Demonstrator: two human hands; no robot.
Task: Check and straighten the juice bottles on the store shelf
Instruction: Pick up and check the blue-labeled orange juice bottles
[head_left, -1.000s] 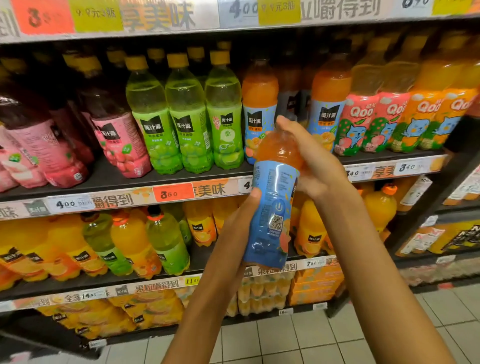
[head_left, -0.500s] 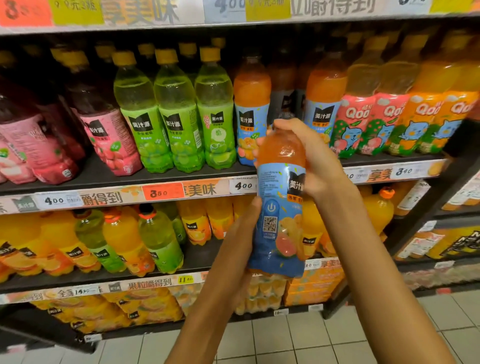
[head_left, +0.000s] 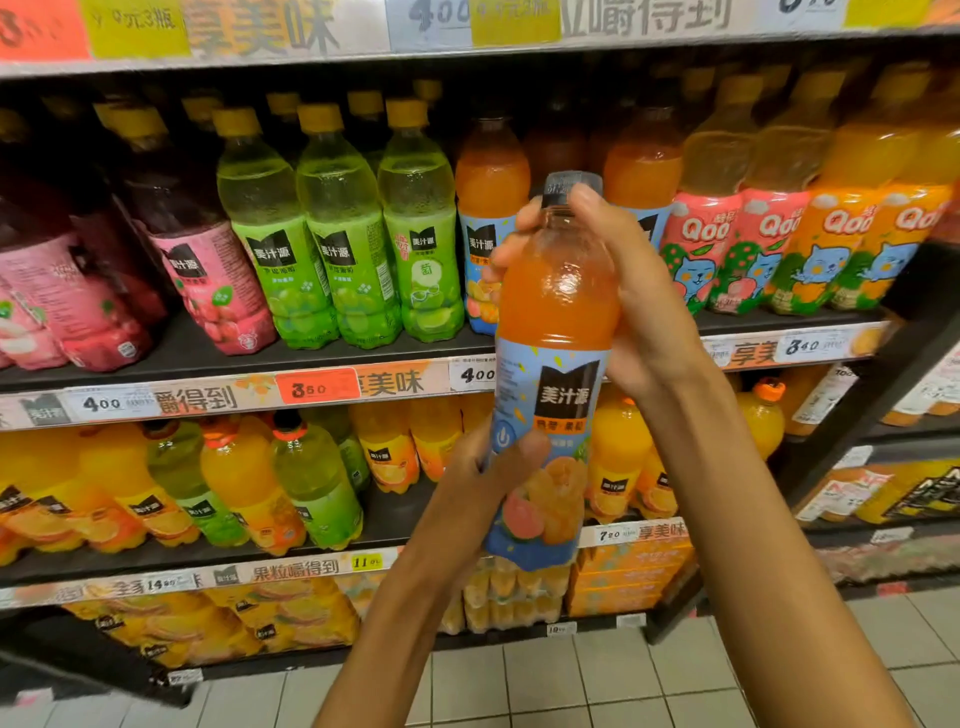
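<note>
I hold an orange juice bottle with a blue label (head_left: 558, 332) upright in front of the shelf, its front label with the black logo turned toward me. My right hand (head_left: 631, 291) grips its neck and shoulder just under the dark cap. My left hand (head_left: 485, 478) grips the lower label from the left, thumb across the front. Behind it, on the middle shelf (head_left: 218, 358), two matching orange bottles (head_left: 488, 208) stand on either side of a gap.
Green juice bottles (head_left: 337, 228) and pink ones (head_left: 202, 270) fill the shelf to the left, Qoo bottles (head_left: 789, 228) the right. Orange and green bottles (head_left: 244, 483) crowd the lower shelf. A dark shelf end (head_left: 883, 374) juts out at right over tiled floor (head_left: 571, 686).
The bottle has been rotated in my hands, bringing the front logo round to face me in place of the QR-code side. It also sits a little higher and more upright.
</note>
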